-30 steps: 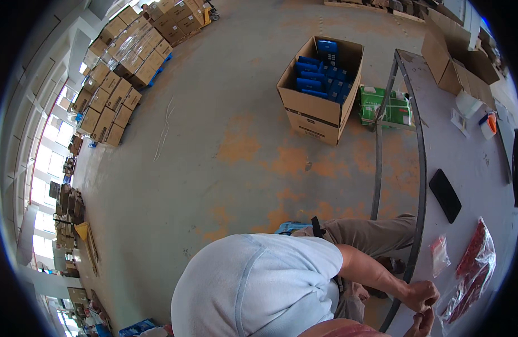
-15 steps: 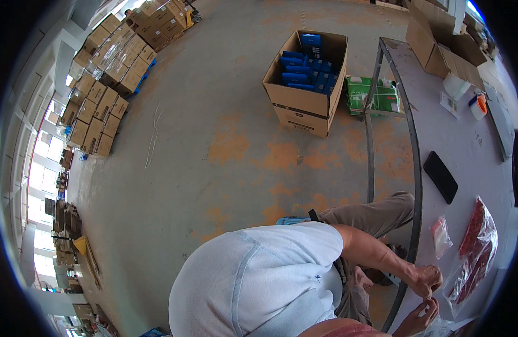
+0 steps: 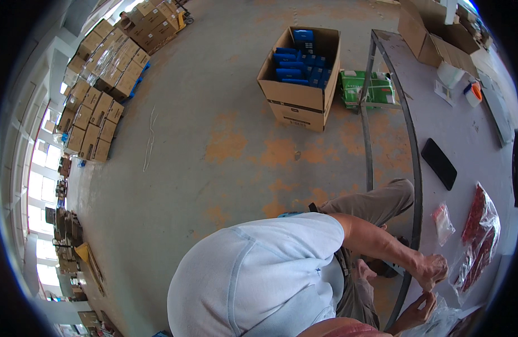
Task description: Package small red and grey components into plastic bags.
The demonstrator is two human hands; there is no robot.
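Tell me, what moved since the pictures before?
Hardly anything. The view slid, so everything sits slightly higher. The upper hand and lower hand stay close together at the grey table edge. The flat black slab, clear bag of red pieces and open cardboard box of blue packs stayed put.

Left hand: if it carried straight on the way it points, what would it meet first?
The left hand would probably meet the lower end of the clear bag of red pieces on the grey table; depth is unclear.
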